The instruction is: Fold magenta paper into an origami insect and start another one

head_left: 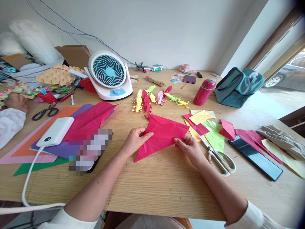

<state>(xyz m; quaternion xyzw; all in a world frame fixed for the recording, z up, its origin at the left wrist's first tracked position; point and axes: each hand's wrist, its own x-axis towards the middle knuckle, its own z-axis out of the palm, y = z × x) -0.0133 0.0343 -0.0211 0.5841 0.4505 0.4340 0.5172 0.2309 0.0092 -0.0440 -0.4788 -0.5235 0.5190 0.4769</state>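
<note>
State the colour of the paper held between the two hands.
The paper is a deep pinkish red, plainly seen in the head view.

Pixelation hides a phone [91, 151]; the edge crops a car [284, 76].

Creased red paper [164, 132] between left hand [137, 138] and right hand [188, 146], near white-handled scissors [218, 157].

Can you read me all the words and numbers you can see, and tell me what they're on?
None can be read for sure.
Fan: any marks are too small.
White power bank: its little display is too small.
Green-and-white tube: too blurred.
Left phone: its screen is blocked out by big squares.
Folded red paper: no writing shows.
</note>
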